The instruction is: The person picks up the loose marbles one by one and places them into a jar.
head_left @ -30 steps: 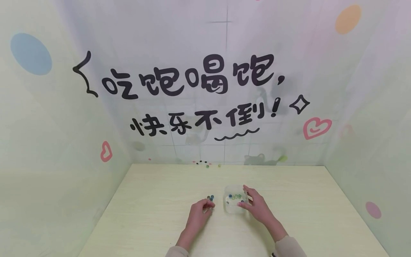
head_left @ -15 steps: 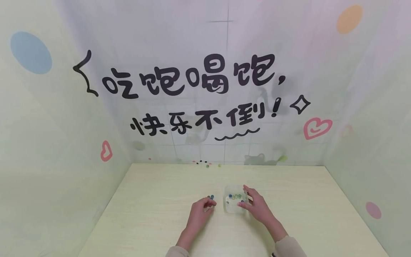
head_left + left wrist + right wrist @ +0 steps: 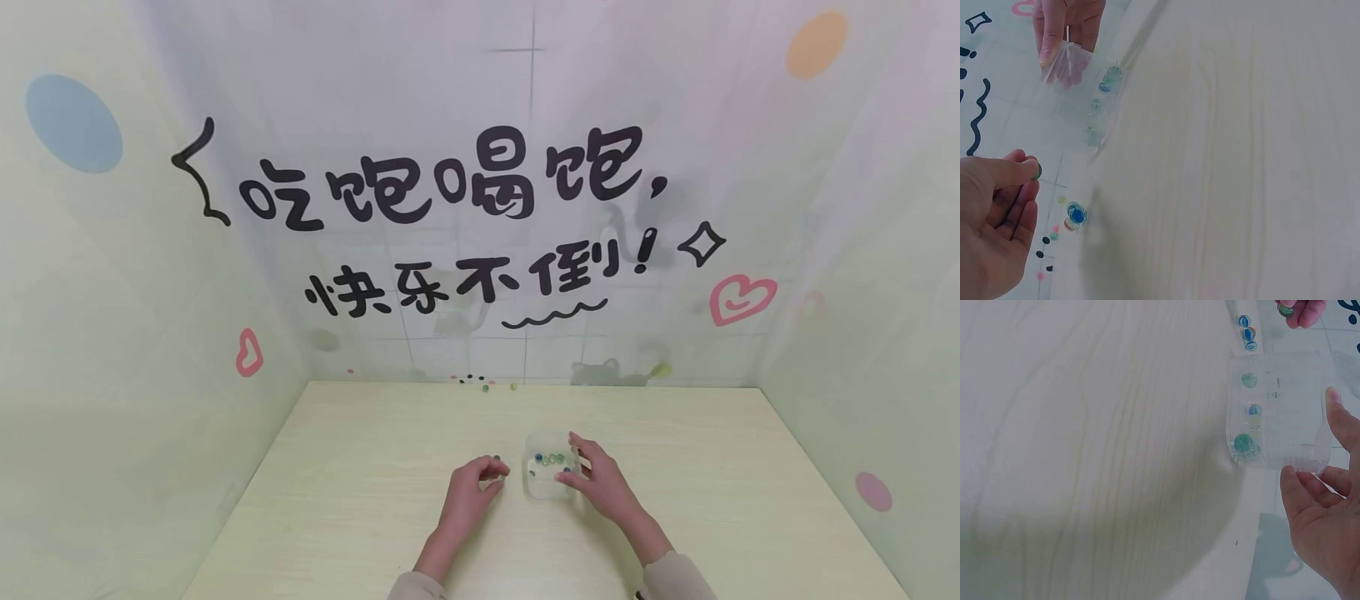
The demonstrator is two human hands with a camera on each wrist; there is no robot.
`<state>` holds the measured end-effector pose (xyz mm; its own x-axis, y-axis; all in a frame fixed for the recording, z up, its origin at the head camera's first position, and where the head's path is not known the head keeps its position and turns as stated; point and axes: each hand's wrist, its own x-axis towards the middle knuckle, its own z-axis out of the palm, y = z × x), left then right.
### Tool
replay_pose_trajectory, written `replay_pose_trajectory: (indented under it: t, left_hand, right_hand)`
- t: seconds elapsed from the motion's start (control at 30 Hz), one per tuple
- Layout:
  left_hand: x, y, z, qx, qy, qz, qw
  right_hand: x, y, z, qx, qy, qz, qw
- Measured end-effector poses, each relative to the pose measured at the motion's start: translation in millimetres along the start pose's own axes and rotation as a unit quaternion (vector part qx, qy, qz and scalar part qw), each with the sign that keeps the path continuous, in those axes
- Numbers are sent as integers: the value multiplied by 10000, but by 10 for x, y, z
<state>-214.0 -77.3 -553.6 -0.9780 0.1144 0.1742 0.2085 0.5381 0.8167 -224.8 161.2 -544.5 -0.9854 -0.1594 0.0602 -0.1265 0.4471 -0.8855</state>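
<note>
Between thumb and fingertips my left hand (image 3: 471, 492) pinches a green glass marble (image 3: 1037, 171), held above the table left of the box. A clear plastic box (image 3: 542, 488) stands on the table, with several green, blue and yellowish marbles (image 3: 1243, 443) on its floor. My right hand (image 3: 602, 482) grips the box's right side, thumb on the near part and fingers on the far part. Behind my left hand, a small cluster of blue-swirled marbles (image 3: 1247, 334) lies on the table; in the head view the hand mostly covers them.
Two more marbles, one green (image 3: 485, 388) and one yellow (image 3: 513, 387), lie at the table's back edge. A pale wood-grain table (image 3: 360, 467) is enclosed by printed fabric walls (image 3: 420, 100) at the back and both sides.
My left hand has risen slightly and shifted a little right, toward the box, from the marble cluster, now with a green marble pinched. My right hand and the box stay in place.
</note>
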Motion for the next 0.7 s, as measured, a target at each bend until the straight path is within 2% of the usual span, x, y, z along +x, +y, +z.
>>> replay_pose_trajectory:
  t: [0.7]
  left_hand:
    - [81, 107, 22, -150, 39, 42, 9999]
  right_hand:
    - [-5, -27, -1, -80, -7, -5, 10000]
